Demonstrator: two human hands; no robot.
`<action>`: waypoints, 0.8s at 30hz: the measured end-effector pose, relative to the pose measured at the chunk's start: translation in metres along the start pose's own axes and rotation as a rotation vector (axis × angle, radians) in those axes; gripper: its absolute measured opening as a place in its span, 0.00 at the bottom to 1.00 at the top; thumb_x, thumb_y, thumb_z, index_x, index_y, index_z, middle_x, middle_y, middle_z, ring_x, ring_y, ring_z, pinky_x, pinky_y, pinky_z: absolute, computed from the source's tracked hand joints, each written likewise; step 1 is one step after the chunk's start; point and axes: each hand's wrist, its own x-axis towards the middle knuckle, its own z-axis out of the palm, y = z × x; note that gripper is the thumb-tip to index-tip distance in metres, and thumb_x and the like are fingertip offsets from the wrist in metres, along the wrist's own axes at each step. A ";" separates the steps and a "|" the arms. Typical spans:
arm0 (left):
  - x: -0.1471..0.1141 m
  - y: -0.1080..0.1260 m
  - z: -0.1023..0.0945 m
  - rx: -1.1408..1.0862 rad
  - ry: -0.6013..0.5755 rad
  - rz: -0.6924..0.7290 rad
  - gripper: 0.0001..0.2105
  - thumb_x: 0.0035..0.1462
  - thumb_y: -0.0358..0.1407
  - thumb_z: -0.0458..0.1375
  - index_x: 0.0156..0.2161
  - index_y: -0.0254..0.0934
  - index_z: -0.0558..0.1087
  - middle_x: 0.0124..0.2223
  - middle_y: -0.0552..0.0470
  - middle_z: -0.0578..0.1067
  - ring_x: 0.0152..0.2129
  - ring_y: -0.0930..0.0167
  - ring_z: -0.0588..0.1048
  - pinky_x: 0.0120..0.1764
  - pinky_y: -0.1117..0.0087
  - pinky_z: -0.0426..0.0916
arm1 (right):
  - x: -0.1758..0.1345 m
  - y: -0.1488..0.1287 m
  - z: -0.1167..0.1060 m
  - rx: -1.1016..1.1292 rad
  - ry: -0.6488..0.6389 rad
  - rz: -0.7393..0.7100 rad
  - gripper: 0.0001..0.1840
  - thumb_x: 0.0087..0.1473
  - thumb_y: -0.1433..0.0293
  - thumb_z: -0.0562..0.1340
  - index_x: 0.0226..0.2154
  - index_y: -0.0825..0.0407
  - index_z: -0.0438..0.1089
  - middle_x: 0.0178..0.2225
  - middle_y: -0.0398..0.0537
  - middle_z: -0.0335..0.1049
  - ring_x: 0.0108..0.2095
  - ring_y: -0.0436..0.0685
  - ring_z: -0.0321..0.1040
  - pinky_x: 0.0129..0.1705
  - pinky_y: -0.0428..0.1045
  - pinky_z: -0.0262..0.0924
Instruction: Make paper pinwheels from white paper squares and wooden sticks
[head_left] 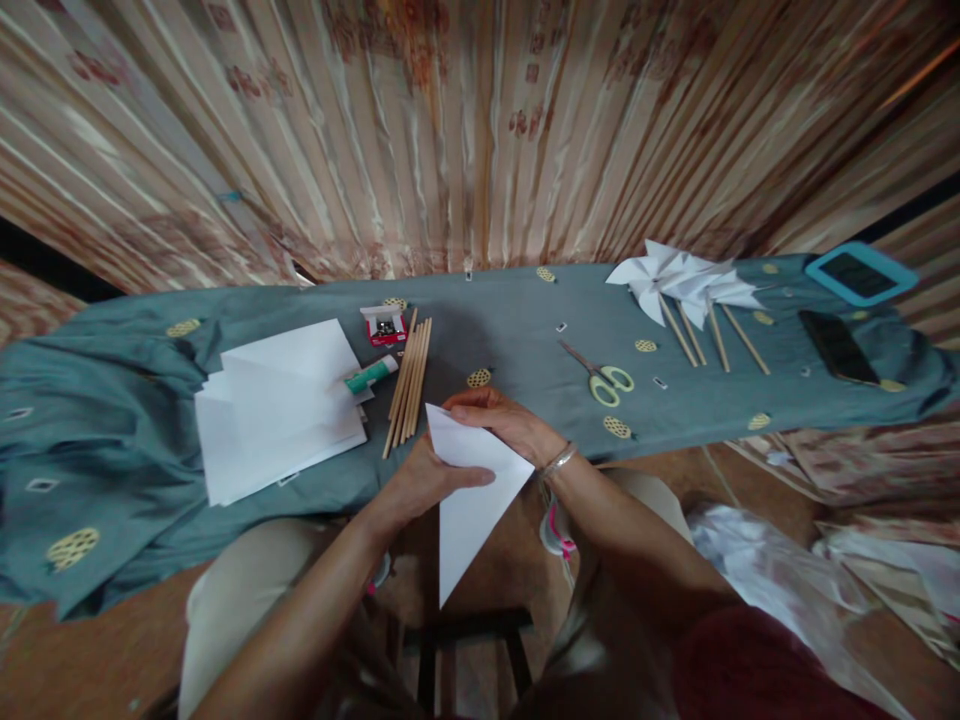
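Note:
A white sheet of paper (476, 505), folded into a triangle, is held between both hands over my lap, just off the table's front edge. My left hand (435, 475) grips its left side, with the thumb lying across the front face and the fingers hidden behind. At the upper edge, my right hand (502, 418) pinches the paper near its top left corner. A bundle of wooden sticks (409, 385) lies just beyond my left hand. To the right rest scissors (600, 377) with pale green handles, blades partly open.
A stack of white paper (281, 420) lies at left under a green glue stick (371, 374), near a small red box (384, 328) of metal bits. Paper pinwheels (675, 280) on sticks, a dark phone (836, 345) and a blue-framed device (862, 274) lie at right. A pleated curtain (480, 130) hangs behind.

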 end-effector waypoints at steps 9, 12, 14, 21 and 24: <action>-0.003 -0.007 -0.001 -0.012 -0.041 -0.026 0.15 0.34 0.36 0.70 0.30 0.36 0.74 0.29 0.53 0.78 0.25 0.69 0.75 0.30 0.69 0.70 | -0.002 0.008 -0.003 0.093 -0.043 0.046 0.20 0.34 0.58 0.74 0.26 0.54 0.74 0.21 0.39 0.72 0.20 0.46 0.64 0.22 0.42 0.58; -0.004 -0.008 0.000 -0.027 -0.064 -0.030 0.14 0.34 0.36 0.70 0.29 0.36 0.74 0.29 0.53 0.78 0.25 0.69 0.75 0.30 0.70 0.70 | -0.005 0.010 -0.004 0.110 -0.075 0.044 0.19 0.36 0.58 0.74 0.27 0.55 0.74 0.21 0.40 0.72 0.21 0.47 0.65 0.23 0.42 0.58; -0.005 -0.006 0.001 -0.050 -0.055 -0.033 0.15 0.33 0.35 0.71 0.30 0.36 0.73 0.29 0.54 0.78 0.25 0.70 0.74 0.30 0.70 0.70 | -0.006 0.012 -0.005 0.117 -0.086 0.041 0.19 0.37 0.58 0.74 0.27 0.55 0.74 0.22 0.40 0.72 0.21 0.46 0.65 0.23 0.42 0.59; -0.009 0.002 0.008 -0.026 -0.051 -0.079 0.13 0.32 0.34 0.70 0.27 0.37 0.73 0.26 0.54 0.76 0.23 0.69 0.73 0.28 0.70 0.69 | -0.008 0.004 -0.011 0.010 -0.116 -0.022 0.19 0.36 0.63 0.74 0.33 0.54 0.76 0.27 0.42 0.74 0.26 0.48 0.68 0.29 0.43 0.63; -0.010 -0.002 0.011 -0.045 -0.119 -0.081 0.12 0.32 0.35 0.70 0.26 0.36 0.74 0.26 0.53 0.77 0.24 0.69 0.73 0.28 0.70 0.68 | -0.015 -0.003 -0.016 -0.160 -0.181 -0.108 0.34 0.38 0.67 0.73 0.51 0.46 0.70 0.43 0.46 0.74 0.35 0.50 0.70 0.36 0.45 0.66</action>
